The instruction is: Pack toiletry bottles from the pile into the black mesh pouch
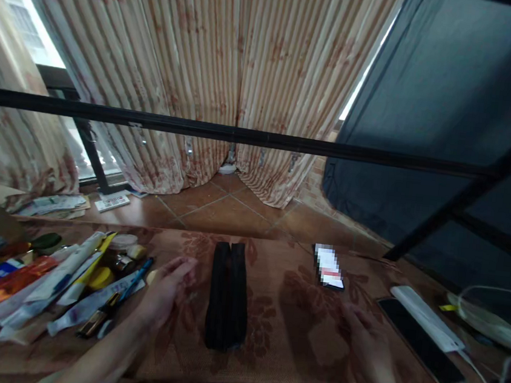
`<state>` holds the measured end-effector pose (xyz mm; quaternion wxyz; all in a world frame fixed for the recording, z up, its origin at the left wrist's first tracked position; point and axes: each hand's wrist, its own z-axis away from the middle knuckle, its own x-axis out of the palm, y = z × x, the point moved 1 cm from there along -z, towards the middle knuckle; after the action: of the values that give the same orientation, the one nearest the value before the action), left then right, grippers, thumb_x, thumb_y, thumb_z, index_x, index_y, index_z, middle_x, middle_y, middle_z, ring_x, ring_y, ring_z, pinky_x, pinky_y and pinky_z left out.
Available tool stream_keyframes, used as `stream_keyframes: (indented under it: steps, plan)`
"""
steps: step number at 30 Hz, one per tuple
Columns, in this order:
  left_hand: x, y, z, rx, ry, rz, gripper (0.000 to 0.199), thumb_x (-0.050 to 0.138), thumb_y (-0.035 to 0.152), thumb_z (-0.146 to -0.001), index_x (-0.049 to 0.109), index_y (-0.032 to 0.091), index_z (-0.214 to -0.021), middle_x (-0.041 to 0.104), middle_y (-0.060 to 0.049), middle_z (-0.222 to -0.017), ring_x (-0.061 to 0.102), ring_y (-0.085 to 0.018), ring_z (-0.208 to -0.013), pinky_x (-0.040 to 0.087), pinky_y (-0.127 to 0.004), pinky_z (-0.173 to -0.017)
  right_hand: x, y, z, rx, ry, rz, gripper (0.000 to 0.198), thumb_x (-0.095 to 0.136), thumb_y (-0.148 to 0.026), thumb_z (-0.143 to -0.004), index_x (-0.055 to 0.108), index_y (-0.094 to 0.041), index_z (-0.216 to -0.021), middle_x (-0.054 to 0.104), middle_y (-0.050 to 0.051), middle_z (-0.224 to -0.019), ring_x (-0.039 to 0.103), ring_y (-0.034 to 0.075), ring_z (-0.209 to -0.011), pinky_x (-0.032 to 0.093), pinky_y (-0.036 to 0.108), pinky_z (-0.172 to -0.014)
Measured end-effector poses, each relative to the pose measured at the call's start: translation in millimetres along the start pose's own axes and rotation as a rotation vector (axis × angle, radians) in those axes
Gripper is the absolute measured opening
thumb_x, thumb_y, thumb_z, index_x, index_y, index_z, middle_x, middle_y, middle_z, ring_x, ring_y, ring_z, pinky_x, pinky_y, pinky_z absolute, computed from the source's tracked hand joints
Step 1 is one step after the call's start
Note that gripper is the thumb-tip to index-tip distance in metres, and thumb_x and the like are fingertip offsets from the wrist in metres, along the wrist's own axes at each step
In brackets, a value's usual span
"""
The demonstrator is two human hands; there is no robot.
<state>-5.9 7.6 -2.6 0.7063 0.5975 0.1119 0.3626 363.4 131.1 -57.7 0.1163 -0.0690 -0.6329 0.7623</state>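
A black zippered pouch (228, 298) lies lengthwise on the brown patterned cloth, between my two hands. To its left is my left hand (167, 289), loosely curved with nothing visible in it and not touching the pouch. Beside that hand lies a heap of tubes, bottles and pens, with a blue pen (136, 279) close to the wrist. My right hand (368, 337) is held low over the cloth on the right, fingers extended and slightly blurred, with no object visible in it. Just beyond its fingertips is a phone with a lit, pixelated screen (329, 265).
At the right lie a dark phone (420, 341) and a white power bank (427, 318) with a white cable (485, 377). A black metal bar (261, 137) crosses beyond the cloth. Papers (55, 204) sit at the far left; curtains (196, 57) hang behind.
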Motion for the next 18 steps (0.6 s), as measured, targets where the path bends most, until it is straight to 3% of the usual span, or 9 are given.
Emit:
stream_keyframes:
  steps: [4, 6, 8, 11, 15, 18]
  plan:
    - [13, -17, -12, 0.171, -0.016, -0.097, 0.039, 0.078, 0.041, -0.063, 0.063, 0.015, -0.088, 0.059, 0.002, -0.074, 0.052, -0.010, -0.066, 0.042, -0.021, -0.060, 123, -30, 50, -0.133, -0.348, 0.076, 0.042, 0.078, -0.049, -0.061, 0.072, -0.016, -0.086, 0.070, 0.003, -0.079, 0.059, 0.013, -0.064, 0.048, 0.024, -0.054]
    - [14, -27, -11, 0.215, -0.076, -0.127, 0.041, 0.075, 0.043, -0.067, 0.060, 0.017, -0.095, 0.057, 0.003, -0.074, 0.052, -0.011, -0.068, 0.042, -0.023, -0.064, 168, -33, 68, -0.156, -0.391, 0.084, 0.044, 0.076, -0.051, -0.063, 0.071, -0.017, -0.090, 0.072, 0.005, -0.087, 0.063, 0.017, -0.075, 0.050, 0.026, -0.060]
    - [12, -38, -6, 0.232, -0.157, -0.153, 0.043, 0.075, 0.043, -0.068, 0.058, 0.019, -0.100, 0.057, 0.003, -0.075, 0.053, -0.013, -0.069, 0.043, -0.025, -0.066, 197, -27, 77, -0.161, -0.430, 0.086, 0.045, 0.075, -0.052, -0.064, 0.070, -0.017, -0.092, 0.072, 0.005, -0.088, 0.065, 0.019, -0.080, 0.052, 0.030, -0.069]
    - [10, -50, 3, 0.229, -0.267, -0.255, 0.052, 0.076, 0.038, -0.069, 0.054, 0.023, -0.114, 0.063, -0.001, -0.087, 0.058, -0.016, -0.079, 0.045, -0.028, -0.073, 212, -13, 80, -0.120, -0.465, 0.135, 0.046, 0.074, -0.052, -0.066, 0.068, -0.017, -0.095, 0.073, 0.005, -0.086, 0.067, 0.021, -0.079, 0.052, 0.034, -0.072]
    - [11, -62, 11, 0.187, -0.311, -0.311, 0.067, 0.076, 0.030, -0.067, 0.046, 0.026, -0.127, 0.065, -0.002, -0.094, 0.061, -0.019, -0.082, 0.046, -0.030, -0.073, 204, 1, 68, -0.034, -0.499, 0.236, 0.050, 0.081, -0.044, -0.059, 0.066, -0.019, -0.099, 0.074, 0.005, -0.090, 0.069, 0.022, -0.079, 0.053, 0.033, -0.071]
    - [14, -67, 9, 0.182, -0.327, -0.317, 0.065, 0.070, 0.020, -0.068, 0.046, 0.025, -0.129, 0.065, -0.001, -0.089, 0.060, -0.018, -0.076, 0.046, -0.029, -0.068, 199, 7, 56, 0.014, -0.536, 0.244, 0.049, 0.081, -0.039, -0.058, 0.066, -0.020, -0.101, 0.074, 0.002, -0.087, 0.069, 0.021, -0.076, 0.054, 0.032, -0.069]
